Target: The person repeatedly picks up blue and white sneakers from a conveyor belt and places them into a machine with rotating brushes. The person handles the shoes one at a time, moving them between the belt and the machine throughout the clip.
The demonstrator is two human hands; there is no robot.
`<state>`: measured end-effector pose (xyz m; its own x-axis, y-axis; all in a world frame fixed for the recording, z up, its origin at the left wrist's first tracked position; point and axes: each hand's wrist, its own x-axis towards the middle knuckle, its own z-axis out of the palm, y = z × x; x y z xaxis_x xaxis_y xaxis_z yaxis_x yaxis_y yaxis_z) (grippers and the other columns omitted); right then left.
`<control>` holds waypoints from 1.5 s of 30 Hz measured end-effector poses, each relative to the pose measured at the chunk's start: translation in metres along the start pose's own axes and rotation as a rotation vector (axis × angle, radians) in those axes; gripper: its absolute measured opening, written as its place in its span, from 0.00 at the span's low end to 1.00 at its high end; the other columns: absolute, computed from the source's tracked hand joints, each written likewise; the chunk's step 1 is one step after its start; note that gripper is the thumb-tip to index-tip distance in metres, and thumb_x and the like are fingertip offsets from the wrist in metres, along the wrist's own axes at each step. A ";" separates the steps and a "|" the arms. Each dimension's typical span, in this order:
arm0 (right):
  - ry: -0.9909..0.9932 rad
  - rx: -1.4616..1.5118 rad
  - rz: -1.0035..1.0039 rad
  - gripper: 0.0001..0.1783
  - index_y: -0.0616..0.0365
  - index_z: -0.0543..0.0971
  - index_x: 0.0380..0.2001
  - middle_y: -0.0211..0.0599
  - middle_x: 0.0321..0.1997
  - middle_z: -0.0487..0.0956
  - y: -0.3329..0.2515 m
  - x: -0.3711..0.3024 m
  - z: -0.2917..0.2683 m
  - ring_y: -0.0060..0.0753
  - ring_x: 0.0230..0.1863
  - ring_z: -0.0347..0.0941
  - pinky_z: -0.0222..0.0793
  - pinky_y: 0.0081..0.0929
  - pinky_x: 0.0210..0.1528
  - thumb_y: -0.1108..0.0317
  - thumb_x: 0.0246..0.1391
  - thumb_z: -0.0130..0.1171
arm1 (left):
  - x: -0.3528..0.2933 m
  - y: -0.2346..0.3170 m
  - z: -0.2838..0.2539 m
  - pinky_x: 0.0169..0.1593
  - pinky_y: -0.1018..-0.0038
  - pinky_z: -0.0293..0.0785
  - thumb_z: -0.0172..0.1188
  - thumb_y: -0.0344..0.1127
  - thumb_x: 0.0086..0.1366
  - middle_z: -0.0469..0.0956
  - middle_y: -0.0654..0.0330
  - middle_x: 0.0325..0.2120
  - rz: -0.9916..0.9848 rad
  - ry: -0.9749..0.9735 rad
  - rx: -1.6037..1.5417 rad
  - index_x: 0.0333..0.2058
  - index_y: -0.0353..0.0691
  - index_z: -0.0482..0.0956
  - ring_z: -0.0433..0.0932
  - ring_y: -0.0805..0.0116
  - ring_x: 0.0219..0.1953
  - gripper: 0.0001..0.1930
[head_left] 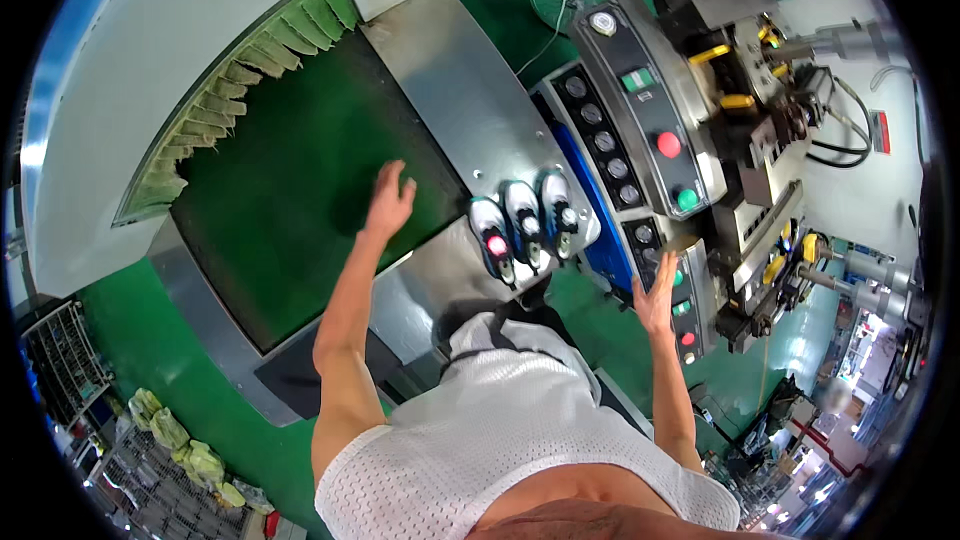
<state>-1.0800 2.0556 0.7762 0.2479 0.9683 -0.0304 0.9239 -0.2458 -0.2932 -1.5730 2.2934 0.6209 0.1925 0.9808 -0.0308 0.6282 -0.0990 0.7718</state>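
Over the dark green conveyor belt (300,180) reaches my left hand (390,202), its fingers apart and nothing in them. My right hand (655,295) is raised at the front of a machine's control panel (699,290), fingers stretched out and holding nothing. Whether it touches the panel I cannot tell. Between my hands, three shoe uppers stand side by side on the metal ledge: a left one (490,238) with a pink-red spot, a middle one (523,224) and a right one (557,210). They are white, black and blue.
A fringe of green strips (265,55) hangs at the mouth of the big pale machine housing (130,110). At right, a press machine carries a red button (668,145), gauges and metal clamps with yellow parts. Wire racks (165,480) with yellowish bundles stand at lower left.
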 end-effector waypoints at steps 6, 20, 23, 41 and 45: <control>-0.246 0.233 -0.201 0.43 0.65 0.53 0.67 0.60 0.72 0.50 -0.192 0.112 0.060 0.59 0.74 0.43 0.42 0.44 0.73 0.71 0.52 0.62 | 0.178 -0.115 -0.127 0.66 0.58 0.57 0.47 0.28 0.67 0.65 0.42 0.59 0.205 0.259 0.248 0.59 0.32 0.64 0.61 0.44 0.63 0.22; -0.209 -0.076 -0.294 0.41 0.66 0.44 0.69 0.58 0.74 0.42 -0.322 0.250 0.302 0.59 0.76 0.32 0.29 0.54 0.73 0.55 0.63 0.47 | 0.238 -0.475 -0.373 0.48 0.58 0.72 0.54 0.43 0.60 0.79 0.51 0.37 -0.608 0.491 0.581 0.39 0.36 0.76 0.77 0.47 0.42 0.16; -0.212 -0.112 -0.313 0.41 0.66 0.43 0.70 0.57 0.74 0.41 -0.323 0.252 0.306 0.59 0.76 0.31 0.28 0.54 0.73 0.55 0.64 0.45 | 0.261 -0.489 -0.351 0.49 0.59 0.70 0.54 0.44 0.61 0.79 0.51 0.39 -0.562 0.473 0.558 0.41 0.37 0.76 0.76 0.48 0.43 0.17; -0.192 -0.179 -0.363 0.40 0.64 0.43 0.70 0.59 0.74 0.41 -0.322 0.251 0.309 0.62 0.75 0.34 0.31 0.55 0.73 0.52 0.65 0.42 | 0.313 -0.373 -0.214 0.57 0.66 0.63 0.51 0.50 0.66 0.74 0.54 0.49 -0.394 0.455 0.256 0.53 0.39 0.70 0.72 0.57 0.51 0.24; -0.172 -0.174 -0.364 0.40 0.64 0.42 0.70 0.59 0.74 0.41 -0.324 0.249 0.309 0.63 0.75 0.35 0.31 0.55 0.73 0.51 0.66 0.42 | 0.237 -0.297 -0.275 0.58 0.68 0.62 0.50 0.52 0.67 0.73 0.55 0.51 -0.441 0.563 0.090 0.56 0.40 0.69 0.71 0.59 0.52 0.26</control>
<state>-1.4075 2.3903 0.5685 -0.1412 0.9830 -0.1178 0.9811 0.1230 -0.1492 -1.9212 2.6016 0.5592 -0.4960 0.8680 0.0228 0.6220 0.3369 0.7068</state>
